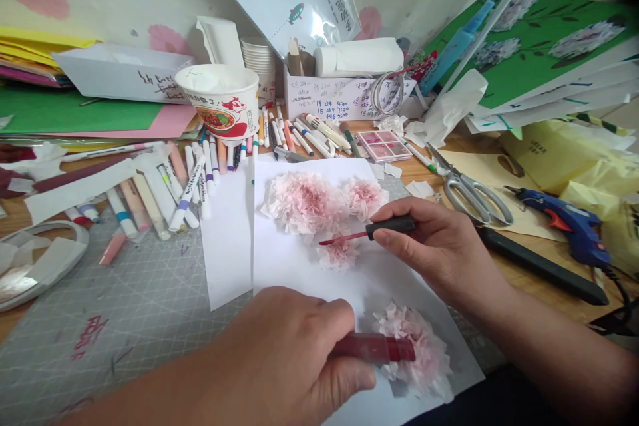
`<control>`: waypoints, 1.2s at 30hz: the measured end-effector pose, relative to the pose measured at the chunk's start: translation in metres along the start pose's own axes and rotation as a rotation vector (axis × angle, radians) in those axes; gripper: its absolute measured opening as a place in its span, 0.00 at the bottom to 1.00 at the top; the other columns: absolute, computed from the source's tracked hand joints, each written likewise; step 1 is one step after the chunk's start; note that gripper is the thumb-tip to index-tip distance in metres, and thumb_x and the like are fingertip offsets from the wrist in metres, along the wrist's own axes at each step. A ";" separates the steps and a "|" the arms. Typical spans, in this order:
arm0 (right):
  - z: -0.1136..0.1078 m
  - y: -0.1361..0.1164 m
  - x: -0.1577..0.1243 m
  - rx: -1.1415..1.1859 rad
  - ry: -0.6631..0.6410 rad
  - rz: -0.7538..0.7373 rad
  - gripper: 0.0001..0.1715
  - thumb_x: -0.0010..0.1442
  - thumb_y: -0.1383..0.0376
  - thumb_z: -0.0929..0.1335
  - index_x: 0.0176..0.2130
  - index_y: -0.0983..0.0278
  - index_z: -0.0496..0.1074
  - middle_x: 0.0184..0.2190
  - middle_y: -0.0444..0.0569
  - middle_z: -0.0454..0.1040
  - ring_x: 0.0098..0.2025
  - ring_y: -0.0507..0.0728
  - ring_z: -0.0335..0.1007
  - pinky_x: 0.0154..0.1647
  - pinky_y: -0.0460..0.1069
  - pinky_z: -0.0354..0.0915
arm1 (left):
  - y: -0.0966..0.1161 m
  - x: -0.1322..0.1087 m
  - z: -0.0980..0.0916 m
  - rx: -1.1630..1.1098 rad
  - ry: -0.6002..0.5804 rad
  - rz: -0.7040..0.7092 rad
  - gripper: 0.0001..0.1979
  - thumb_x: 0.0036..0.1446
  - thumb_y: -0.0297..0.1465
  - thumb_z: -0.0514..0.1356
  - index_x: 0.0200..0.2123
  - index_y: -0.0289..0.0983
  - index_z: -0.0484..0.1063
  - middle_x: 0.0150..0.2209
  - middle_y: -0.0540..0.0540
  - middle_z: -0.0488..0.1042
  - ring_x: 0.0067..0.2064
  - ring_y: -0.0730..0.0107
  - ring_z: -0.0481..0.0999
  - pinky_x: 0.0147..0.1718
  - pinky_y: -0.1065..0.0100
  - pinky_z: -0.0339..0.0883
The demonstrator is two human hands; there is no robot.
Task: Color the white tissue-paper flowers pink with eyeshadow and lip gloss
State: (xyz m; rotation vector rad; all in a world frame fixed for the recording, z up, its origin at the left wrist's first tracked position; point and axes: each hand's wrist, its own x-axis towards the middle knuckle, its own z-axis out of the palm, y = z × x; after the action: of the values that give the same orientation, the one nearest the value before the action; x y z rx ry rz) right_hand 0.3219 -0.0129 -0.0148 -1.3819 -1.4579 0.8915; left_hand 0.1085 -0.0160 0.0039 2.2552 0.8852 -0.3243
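Observation:
Between the thumb and fingers of my right hand [444, 249] is the black handle of a lip gloss wand [392, 227]. Its red tip reaches over a small pink-and-white tissue paper flower [339, 253]. My left hand [299, 353] is closed around a dark red lip gloss tube [372, 349], which lies level in front of another paper flower [419, 353] at the lower right. A large pink-centred flower [304, 202] and a smaller one [363, 198] sit above the wand on a white paper sheet [279, 266].
Markers [194, 186] crowd the back and left of the grey cutting mat [124, 306]. A paper tub [222, 103] stands behind them. To the right lie scissors [474, 193], a blue glue gun [569, 219] and a black bar-shaped tool [544, 266]. A pink palette [384, 146] sits at the back.

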 end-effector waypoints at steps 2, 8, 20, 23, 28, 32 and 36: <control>-0.001 0.002 0.000 0.024 0.001 0.004 0.07 0.53 0.63 0.75 0.34 0.61 0.77 0.28 0.43 0.77 0.28 0.49 0.69 0.30 0.44 0.66 | 0.001 0.000 -0.001 -0.007 -0.013 -0.001 0.18 0.65 0.46 0.54 0.32 0.39 0.72 0.31 0.48 0.79 0.32 0.60 0.78 0.26 0.68 0.56; -0.006 0.008 0.000 0.083 0.021 0.038 0.08 0.54 0.61 0.76 0.35 0.58 0.77 0.28 0.41 0.76 0.29 0.49 0.69 0.30 0.43 0.65 | 0.000 0.002 -0.001 -0.031 -0.001 -0.010 0.19 0.65 0.47 0.53 0.32 0.40 0.71 0.32 0.47 0.79 0.33 0.58 0.78 0.27 0.67 0.55; -0.021 -0.001 -0.002 0.321 0.085 -0.007 0.05 0.52 0.63 0.77 0.32 0.58 0.79 0.25 0.41 0.75 0.28 0.48 0.67 0.29 0.43 0.63 | -0.007 -0.002 0.007 -0.328 0.167 -0.045 0.21 0.67 0.49 0.47 0.29 0.41 0.62 0.26 0.53 0.70 0.28 0.69 0.70 0.25 0.69 0.53; -0.039 -0.010 -0.004 0.368 0.165 -0.039 0.06 0.50 0.62 0.77 0.27 0.60 0.78 0.23 0.42 0.74 0.26 0.49 0.67 0.28 0.45 0.65 | -0.006 -0.003 0.004 -0.381 0.170 -0.079 0.20 0.67 0.48 0.45 0.31 0.41 0.61 0.27 0.53 0.69 0.29 0.69 0.70 0.26 0.70 0.56; -0.052 -0.014 -0.011 0.318 0.148 -0.018 0.10 0.49 0.58 0.77 0.25 0.60 0.77 0.18 0.42 0.70 0.20 0.50 0.61 0.21 0.47 0.62 | -0.007 -0.002 0.003 -0.367 0.185 -0.080 0.19 0.68 0.47 0.44 0.32 0.41 0.61 0.28 0.53 0.68 0.29 0.70 0.69 0.26 0.71 0.60; -0.049 -0.008 -0.017 0.251 0.070 -0.003 0.11 0.51 0.57 0.77 0.26 0.60 0.77 0.21 0.44 0.74 0.24 0.51 0.67 0.24 0.47 0.63 | -0.006 -0.002 0.004 -0.364 0.178 -0.081 0.20 0.68 0.48 0.44 0.31 0.41 0.61 0.26 0.54 0.66 0.28 0.70 0.68 0.24 0.72 0.59; -0.039 -0.010 -0.023 0.158 -0.076 -0.012 0.09 0.55 0.59 0.76 0.29 0.61 0.76 0.24 0.43 0.75 0.26 0.50 0.67 0.26 0.45 0.63 | -0.005 -0.001 0.005 -0.346 0.173 -0.086 0.20 0.68 0.47 0.44 0.30 0.41 0.60 0.26 0.54 0.67 0.27 0.70 0.68 0.25 0.71 0.58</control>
State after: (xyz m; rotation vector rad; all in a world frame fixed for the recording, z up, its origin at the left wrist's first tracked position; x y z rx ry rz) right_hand 0.3538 -0.0397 0.0043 -1.2332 -1.4188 1.0382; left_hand 0.1047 -0.0175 -0.0016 1.9482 1.0426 -0.0089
